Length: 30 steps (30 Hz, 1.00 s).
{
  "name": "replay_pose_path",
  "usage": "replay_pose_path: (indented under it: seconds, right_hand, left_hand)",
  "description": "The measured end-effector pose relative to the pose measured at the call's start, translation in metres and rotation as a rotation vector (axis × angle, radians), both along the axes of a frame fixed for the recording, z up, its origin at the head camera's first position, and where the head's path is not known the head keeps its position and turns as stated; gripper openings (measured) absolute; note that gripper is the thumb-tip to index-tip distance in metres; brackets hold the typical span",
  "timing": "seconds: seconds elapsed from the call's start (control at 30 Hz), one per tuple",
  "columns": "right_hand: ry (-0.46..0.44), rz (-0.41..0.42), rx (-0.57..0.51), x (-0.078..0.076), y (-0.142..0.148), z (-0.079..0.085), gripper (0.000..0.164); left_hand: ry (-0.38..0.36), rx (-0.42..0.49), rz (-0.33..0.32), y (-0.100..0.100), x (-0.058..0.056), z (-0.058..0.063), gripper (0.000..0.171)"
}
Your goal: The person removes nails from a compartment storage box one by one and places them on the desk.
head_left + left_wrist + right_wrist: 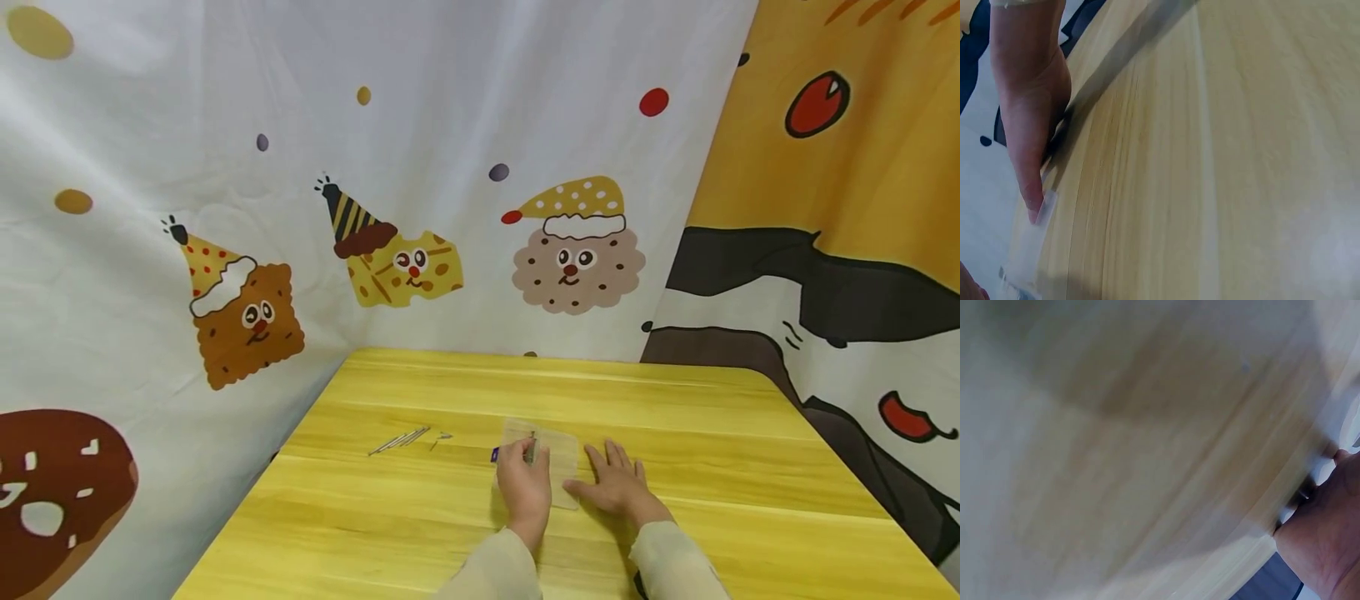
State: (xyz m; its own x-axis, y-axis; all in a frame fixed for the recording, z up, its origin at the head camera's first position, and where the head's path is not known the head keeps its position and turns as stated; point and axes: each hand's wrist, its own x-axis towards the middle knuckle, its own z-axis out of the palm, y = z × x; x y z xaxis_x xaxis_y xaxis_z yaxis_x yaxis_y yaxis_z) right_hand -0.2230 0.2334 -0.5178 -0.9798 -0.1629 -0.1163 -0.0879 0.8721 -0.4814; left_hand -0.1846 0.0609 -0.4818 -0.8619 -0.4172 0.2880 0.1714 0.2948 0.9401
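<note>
My left hand is over a flat, clear plastic box on the wooden table, its fingers curled round a slim metal piece. The exact kind of that piece cannot be told. My right hand lies to the right of the box with fingers spread and the thumb on the box's near right edge. In the left wrist view, a fingertip of the right hand touches the side of the clear box. The right wrist view is blurred; part of the left hand shows at its right edge.
Several long thin metal rods lie on the table left of the box, with small metal pieces beside them. A small purple label shows at the box's left side. A printed curtain hangs behind the table.
</note>
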Motion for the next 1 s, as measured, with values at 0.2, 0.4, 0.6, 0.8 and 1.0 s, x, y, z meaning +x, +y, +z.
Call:
replay_pose_path:
  seconds: [0.2,0.4,0.6,0.8,1.0]
  right_hand:
    - [0.026,-0.006,0.000,-0.002,0.005,-0.005,0.106]
    - [0.027,0.003,0.010,0.002,0.004,0.002,0.104]
    - [0.027,-0.007,0.025,0.000,0.004,-0.001,0.102]
    - [0.021,0.002,0.008,0.004,-0.001,0.007,0.100]
    - [0.011,0.008,0.012,0.010,-0.006,0.017,0.097]
  left_hand:
    - [-0.024,-0.070,0.094,0.003,-0.006,-0.008,0.016]
    - [-0.058,-0.149,0.153,0.008,-0.011,-0.014,0.014]
    - [-0.076,-0.181,0.239,0.014,-0.016,-0.016,0.015]
    - [-0.071,-0.279,0.358,0.016,-0.024,-0.019,0.010]
    - [-0.093,-0.359,0.394,0.015,-0.027,-0.019,0.009]
